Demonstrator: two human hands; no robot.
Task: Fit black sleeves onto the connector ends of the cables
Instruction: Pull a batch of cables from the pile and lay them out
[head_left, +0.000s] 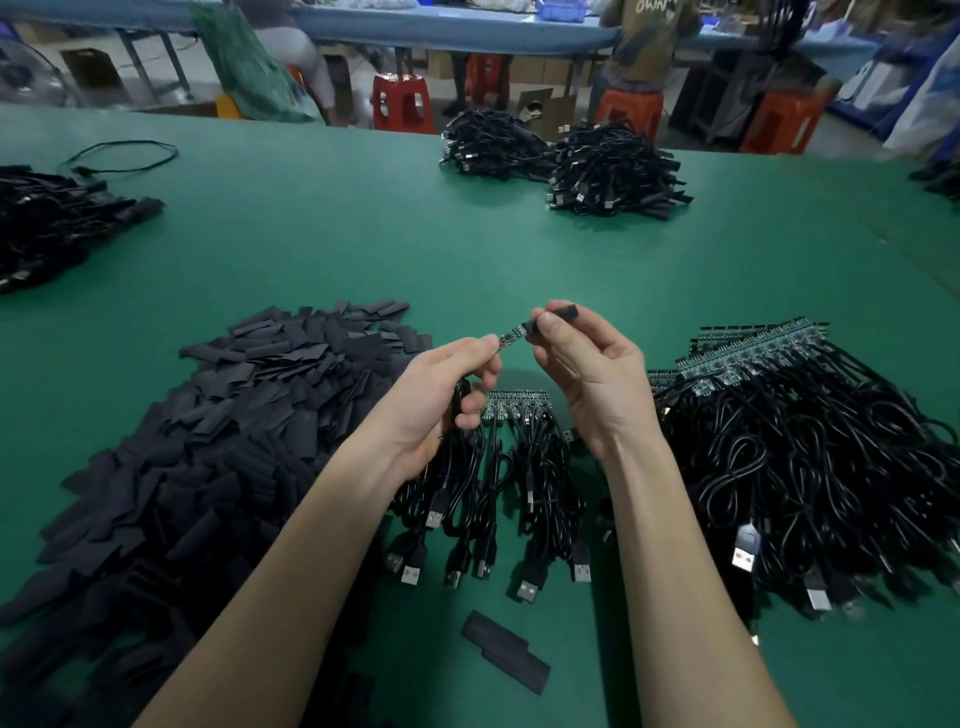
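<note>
I see the left hand pinching the cable just behind its small board end w/ the right hand pinching the black sleeve half on, above the table's middle, so I think a tilted push can snag the sleeve on the components or bend the wires.

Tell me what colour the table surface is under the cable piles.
Green: the table shows plainly in the head view, around the cable piles.

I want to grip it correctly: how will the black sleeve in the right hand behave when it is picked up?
The black sleeve probably is light: the right hand holds it with fingertips only. It looks flat like those in the sleeve pile, so it should not roll. Likely soft, flattening if squeezed.
</note>
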